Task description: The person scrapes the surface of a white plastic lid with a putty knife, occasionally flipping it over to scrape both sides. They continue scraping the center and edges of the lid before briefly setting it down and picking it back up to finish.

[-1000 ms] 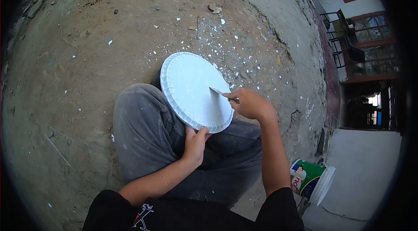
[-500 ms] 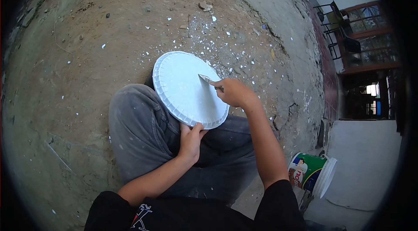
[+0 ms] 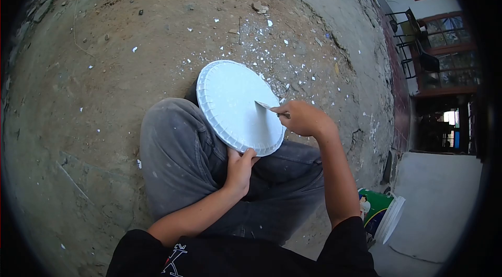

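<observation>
A round white bucket lid with a ribbed rim rests tilted over my crossed legs. Its near edge is gripped by my left hand, thumb on the rim and the other fingers underneath, partly hidden. My right hand is closed around the handle of a putty knife. The knife's blade points left over the lid's middle, its tip at or just above the white surface. Beneath the lid's far left side shows something dark that I cannot make out.
White flakes lie scattered over the dirt ground beyond the lid. A green paint bucket lies at the right, partly behind my right arm. Farther off are chairs, a doorway and a pale wall.
The putty knife in my right hand has moved a little down and right across the lid, its blade turned more edge-on. My left hand keeps its hold. The whole view has shifted slightly.
</observation>
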The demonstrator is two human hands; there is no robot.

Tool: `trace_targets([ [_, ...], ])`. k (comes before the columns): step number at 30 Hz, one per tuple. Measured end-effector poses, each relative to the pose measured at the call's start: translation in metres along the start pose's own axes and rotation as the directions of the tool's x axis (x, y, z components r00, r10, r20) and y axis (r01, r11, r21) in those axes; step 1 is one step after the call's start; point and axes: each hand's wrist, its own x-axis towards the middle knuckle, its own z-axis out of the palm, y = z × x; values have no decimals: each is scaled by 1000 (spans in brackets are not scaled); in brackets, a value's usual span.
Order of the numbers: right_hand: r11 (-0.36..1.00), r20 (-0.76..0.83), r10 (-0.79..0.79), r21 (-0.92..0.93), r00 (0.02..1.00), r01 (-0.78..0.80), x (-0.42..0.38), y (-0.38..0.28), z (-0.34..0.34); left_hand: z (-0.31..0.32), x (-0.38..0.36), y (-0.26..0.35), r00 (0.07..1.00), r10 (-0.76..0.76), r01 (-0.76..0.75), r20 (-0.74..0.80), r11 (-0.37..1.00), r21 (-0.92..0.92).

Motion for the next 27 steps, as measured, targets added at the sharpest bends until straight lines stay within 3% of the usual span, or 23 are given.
trace_targets([
  [2,992,17,-104,-73,994,105,-10,6,-3,-1,1,-3,1000,3,-3,19,1000,-3],
  [6,999,-34,3,36,999,-2,2,13,9,-1,1,-3,999,-4,4,44,1000,7],
  [9,997,-161,-55,42,985,62,8,22,24,-2,2,-3,999,0,0,44,1000,-1],
  [11,998,-37,-35,43,999,36,-5,14,12,-1,1,-3,1000,-11,11,19,1000,6],
  [14,997,15,-60,-39,998,61,-20,10,-1,-2,3,-5,1000,2,-2,20,1000,6],
  [21,1000,-120,-22,17,993,25,5,23,21,0,0,-1,1000,-4,4,24,1000,9],
  [23,998,5,-54,22,999,54,-5,20,14,-1,2,-3,1000,-4,4,4,1000,8],
  [27,997,29,-22,-67,999,24,-21,9,8,1,0,-3,1000,-13,13,6,1000,-4],
])
